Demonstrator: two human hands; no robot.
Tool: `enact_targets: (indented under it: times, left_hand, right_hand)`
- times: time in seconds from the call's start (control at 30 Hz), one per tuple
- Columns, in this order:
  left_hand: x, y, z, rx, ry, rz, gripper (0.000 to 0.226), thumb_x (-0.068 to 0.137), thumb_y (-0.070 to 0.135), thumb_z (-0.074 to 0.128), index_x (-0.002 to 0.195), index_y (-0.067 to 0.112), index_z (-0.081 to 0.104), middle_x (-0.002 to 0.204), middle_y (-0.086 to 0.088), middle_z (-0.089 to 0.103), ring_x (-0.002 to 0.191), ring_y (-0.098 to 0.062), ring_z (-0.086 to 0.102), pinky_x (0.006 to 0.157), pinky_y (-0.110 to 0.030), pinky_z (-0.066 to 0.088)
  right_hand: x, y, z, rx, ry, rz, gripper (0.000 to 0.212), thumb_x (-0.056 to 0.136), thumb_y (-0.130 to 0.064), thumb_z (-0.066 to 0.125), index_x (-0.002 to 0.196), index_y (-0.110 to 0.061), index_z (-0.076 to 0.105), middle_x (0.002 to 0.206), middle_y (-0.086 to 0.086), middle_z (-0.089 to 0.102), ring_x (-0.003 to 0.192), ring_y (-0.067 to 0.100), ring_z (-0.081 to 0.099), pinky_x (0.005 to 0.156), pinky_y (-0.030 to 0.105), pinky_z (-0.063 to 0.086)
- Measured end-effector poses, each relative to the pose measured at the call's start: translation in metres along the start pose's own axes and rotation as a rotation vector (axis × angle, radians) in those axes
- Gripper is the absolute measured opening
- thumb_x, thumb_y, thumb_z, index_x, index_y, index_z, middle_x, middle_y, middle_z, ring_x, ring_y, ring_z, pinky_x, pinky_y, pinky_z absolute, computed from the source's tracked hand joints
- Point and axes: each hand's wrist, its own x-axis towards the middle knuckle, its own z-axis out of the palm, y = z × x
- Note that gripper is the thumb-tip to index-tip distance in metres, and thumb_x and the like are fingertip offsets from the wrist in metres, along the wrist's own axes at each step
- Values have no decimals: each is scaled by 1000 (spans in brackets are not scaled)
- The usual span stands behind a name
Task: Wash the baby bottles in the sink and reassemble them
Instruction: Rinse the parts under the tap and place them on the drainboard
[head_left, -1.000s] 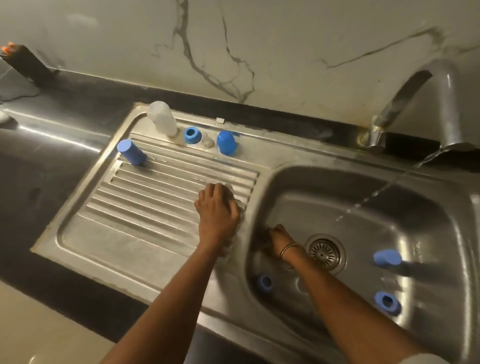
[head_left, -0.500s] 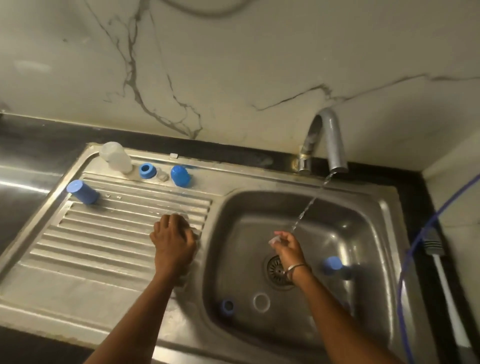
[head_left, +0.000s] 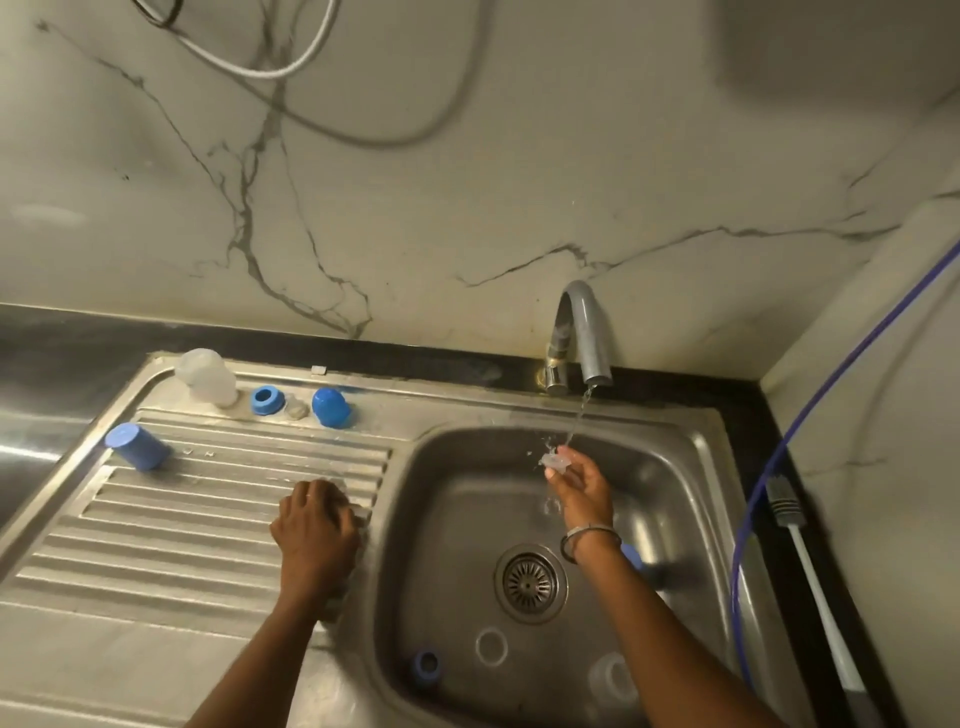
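While the tap (head_left: 584, 332) runs a thin stream into the sink basin (head_left: 670, 525), the right hand (head_left: 581, 486) pinches a small clear teat (head_left: 556, 460) at its fingertips, right under the water, above the drain (head_left: 530, 583). Bangles (head_left: 589, 538) sit on that wrist. Left hand (head_left: 314, 535) rests on the drainboard (head_left: 156, 519) just left of the basin rim, fingers curled down over something pale; cannot tell what it is or whether it is gripped. In the basin: blue ring (head_left: 427, 666) near the front-left corner, clear ring (head_left: 491, 646) just front of the drain, a clear bottle-like piece (head_left: 613, 675) front-right of the drain, a blue part (head_left: 634, 558) right of the drain, mostly hidden behind the right forearm. On the drainboard, left of the basin along the back edge: translucent bottle (head_left: 205, 376) standing inverted, blue collar (head_left: 266, 400), small clear piece (head_left: 297, 408), blue cap (head_left: 331, 408). Another blue cap (head_left: 137, 446) lies tilted further left on the ridges. Right of the basin: blue hose (head_left: 779, 457) looping over the black counter (head_left: 779, 519), and a white-handled brush (head_left: 810, 571) lying beside the rim.
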Motion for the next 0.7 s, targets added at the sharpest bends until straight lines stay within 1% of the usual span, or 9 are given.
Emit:
enact_targets:
  times: [0.07, 0.13, 0.23, 0.4, 0.43, 0.5, 0.53, 0.63, 0.7]
  left_hand:
    - [-3, 3, 0, -2, 8, -28, 16, 76, 7, 65, 80, 19, 55, 90, -5, 54, 90, -33, 51, 75, -42, 36]
    - [-6, 5, 0, 2, 18, -43, 16, 76, 7, 65, 81, 19, 56, 90, -5, 55, 90, -33, 51, 76, -43, 37]
    - [-6, 6, -1, 3, 15, -47, 15, 77, 7, 64, 82, 19, 57, 92, -6, 55, 91, -33, 52, 77, -44, 38]
    - [-7, 5, 0, -2, 10, -48, 16, 78, 6, 63, 82, 20, 57, 92, -5, 55, 91, -33, 51, 77, -43, 38]
    - [-7, 5, 0, -3, 7, -49, 15, 78, 6, 63, 82, 19, 57, 93, -5, 55, 91, -33, 51, 78, -43, 38]
    - [-6, 4, 0, -5, -1, -54, 14, 79, 7, 62, 83, 19, 57, 94, -5, 55, 93, -33, 51, 79, -44, 38]
    - [-5, 3, 0, -6, -1, -54, 14, 79, 7, 62, 84, 19, 58, 94, -5, 55, 93, -33, 51, 80, -44, 38]
    - [-6, 4, 1, -7, 3, -56, 14, 80, 7, 62, 83, 19, 58, 94, -6, 55, 93, -33, 51, 80, -44, 38]
    - [-6, 4, 1, -8, 5, -57, 14, 80, 7, 62, 83, 19, 58, 94, -6, 55, 94, -33, 51, 80, -44, 38]
  right_hand:
    - [0, -4, -1, 2, -1, -25, 42, 83, 15, 58, 123, 3, 52, 114, 17, 62, 96, 19, 62, 75, 12, 52]
    - [-1, -8, 0, -10, 1, -31, 47, 82, 19, 56, 125, 0, 52, 115, 14, 61, 93, 13, 62, 78, 15, 52]
    - [0, -10, 0, -29, -13, -19, 52, 82, 19, 54, 130, -2, 51, 117, 7, 59, 102, 16, 58, 80, 17, 50]
    - [0, -9, -2, -71, -12, -24, 45, 83, 14, 59, 126, 1, 56, 120, 13, 61, 108, 19, 58, 82, 13, 50]
    - [-1, -8, -2, -66, -3, -24, 43, 84, 13, 60, 125, 1, 56, 120, 14, 62, 107, 21, 59, 83, 15, 51]
    - [-1, -7, -1, -12, 3, 23, 42, 85, 12, 59, 125, 2, 55, 120, 19, 61, 109, 28, 59, 90, 31, 52]
    - [-1, -7, 0, 40, -14, 68, 41, 86, 11, 58, 126, 3, 53, 118, 21, 61, 108, 31, 60, 89, 36, 52]
    - [-3, -8, 3, 302, -40, 224, 28, 92, 5, 54, 120, 5, 52, 100, 18, 62, 84, 28, 67, 74, 34, 60]
    - [-1, -11, 3, 541, 16, 370, 14, 93, 2, 53, 104, 10, 55, 89, 19, 65, 71, 25, 71, 60, 31, 60]
